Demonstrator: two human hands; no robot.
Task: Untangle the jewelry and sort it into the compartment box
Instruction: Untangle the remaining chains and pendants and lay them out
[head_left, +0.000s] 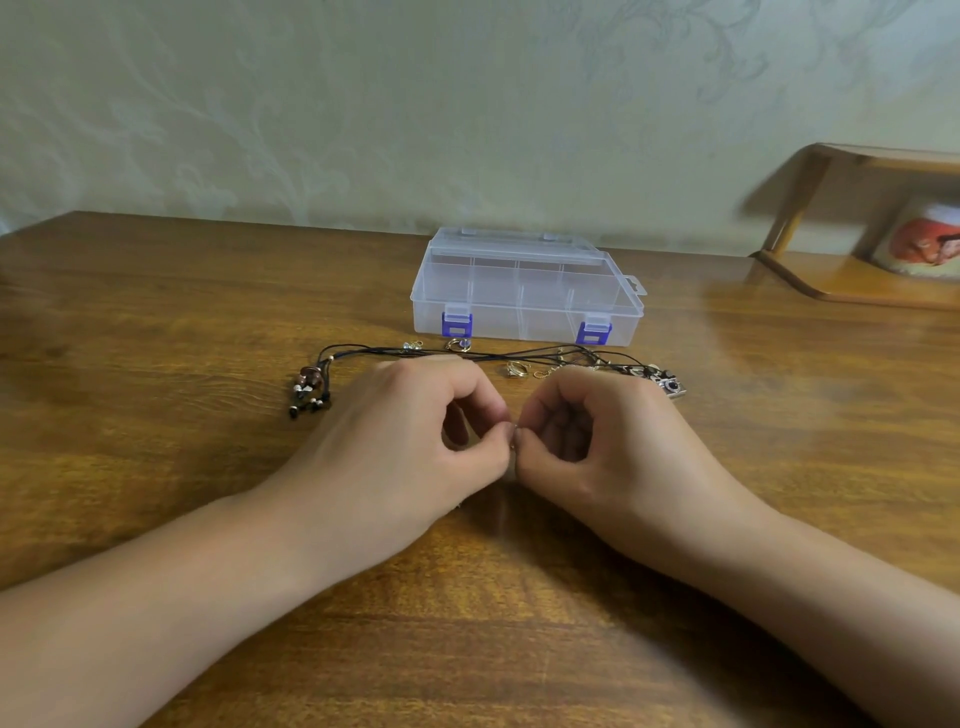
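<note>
A clear plastic compartment box (524, 291) with two blue latches stands closed at the back of the wooden table (156, 364). In front of it lie black cord necklaces (519, 354), one ending in a brown bead pendant (310, 387) at the left, another in a small camera charm (670, 385) at the right. Gold rings (517, 369) and small earrings (458, 344) lie along the cords. My left hand (415, 431) and my right hand (597, 431) meet fingertip to fingertip near the table, both pinching one tiny metal piece (515, 430), mostly hidden by the fingers.
A wooden shelf unit (857, 260) stands at the back right with a round picture object (924, 244) in it. A patterned wall runs behind the table.
</note>
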